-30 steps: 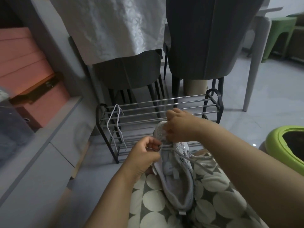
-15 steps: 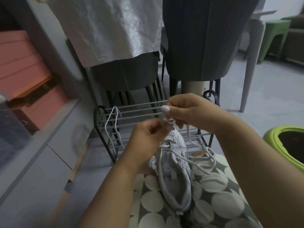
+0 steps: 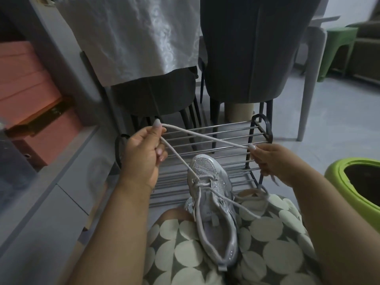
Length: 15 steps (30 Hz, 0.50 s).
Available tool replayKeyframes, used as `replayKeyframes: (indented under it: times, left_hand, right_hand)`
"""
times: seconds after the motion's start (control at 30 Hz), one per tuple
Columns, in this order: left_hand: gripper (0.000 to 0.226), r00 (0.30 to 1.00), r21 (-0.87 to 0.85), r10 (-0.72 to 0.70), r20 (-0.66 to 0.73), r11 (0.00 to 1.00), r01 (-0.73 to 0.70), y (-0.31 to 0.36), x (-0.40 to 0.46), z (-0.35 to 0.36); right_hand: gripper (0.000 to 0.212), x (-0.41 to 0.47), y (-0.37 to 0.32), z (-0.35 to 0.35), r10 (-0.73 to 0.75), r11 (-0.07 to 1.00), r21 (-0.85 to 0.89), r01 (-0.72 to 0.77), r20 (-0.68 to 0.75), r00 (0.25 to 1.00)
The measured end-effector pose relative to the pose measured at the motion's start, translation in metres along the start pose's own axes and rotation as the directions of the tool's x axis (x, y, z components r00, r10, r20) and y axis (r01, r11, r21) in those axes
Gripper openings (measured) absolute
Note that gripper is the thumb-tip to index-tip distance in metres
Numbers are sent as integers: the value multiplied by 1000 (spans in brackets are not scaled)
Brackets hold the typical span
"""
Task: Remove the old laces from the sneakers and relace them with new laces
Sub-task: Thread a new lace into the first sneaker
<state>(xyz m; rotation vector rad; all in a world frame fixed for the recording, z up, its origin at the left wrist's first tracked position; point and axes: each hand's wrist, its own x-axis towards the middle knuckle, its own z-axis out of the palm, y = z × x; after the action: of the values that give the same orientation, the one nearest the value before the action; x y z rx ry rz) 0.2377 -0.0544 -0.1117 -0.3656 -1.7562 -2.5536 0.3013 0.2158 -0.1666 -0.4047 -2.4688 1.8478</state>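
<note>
- a grey sneaker (image 3: 213, 204) is laid on the lap, on a dotted skirt (image 3: 267, 254), toe pointed away toward a wire rack (image 3: 222, 140).
- a pale lace (image 3: 205, 138) is stretched taut between the two hands above the sneaker's toe.
- the left hand (image 3: 141, 153) is raised to the left of the sneaker; the lace is looped over its curled fingers (image 3: 158, 128) and runs down to the front eyelets.
- the right hand (image 3: 271, 159) is held to the right of the sneaker; the lace is pinched between thumb and fingertips, and a loose end hangs below the hand onto the skirt.
- further lace is seen crossed over the tongue.
- a green bin (image 3: 357, 190) is seen at the right edge, dark chairs (image 3: 246, 58) behind the rack.
</note>
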Motion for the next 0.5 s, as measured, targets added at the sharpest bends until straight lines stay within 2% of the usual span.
replayKeyframes:
  times: [0.07, 0.1, 0.13, 0.2, 0.27, 0.37, 0.43, 0.5]
  left_hand:
    - [11, 999, 94, -36, 34, 995, 32, -6, 1, 7]
    - [7, 997, 138, -67, 49, 989, 59, -9, -1, 12]
    - [13, 994, 193, -94, 52, 978, 83, -14, -4, 17]
    - [23, 989, 333, -126, 75, 938, 95, -24, -14, 26]
    - [16, 966, 483, -184, 183, 873, 75, -32, -29, 36]
    - [13, 884, 626, -298, 361, 780, 7, -45, -48, 49]
    - [20, 857, 662, -311, 410, 748, -45, -50, -52, 54]
    - [24, 869, 659, -288, 402, 750, -56, -50, -50, 52]
  right_hand:
    - [37, -1, -3, 6, 22, 958, 286, -39, 64, 998]
    - [36, -2, -8, 10, 11, 890, 451, -59, 107, 994]
    - [35, -3, -14, 14, -11, 802, 593, -76, 142, 990]
    - [34, -3, -25, 23, -59, 626, 775, -88, 159, 985]
    - [35, -4, -36, 31, -90, 499, 863, -74, 137, 986]
    - [36, -7, -45, 43, -113, 397, 917, -47, 100, 989]
    - [35, -7, -46, 51, -116, 365, 930, -36, 84, 990]
    - [35, -7, -45, 53, -109, 341, 940, -25, 66, 992]
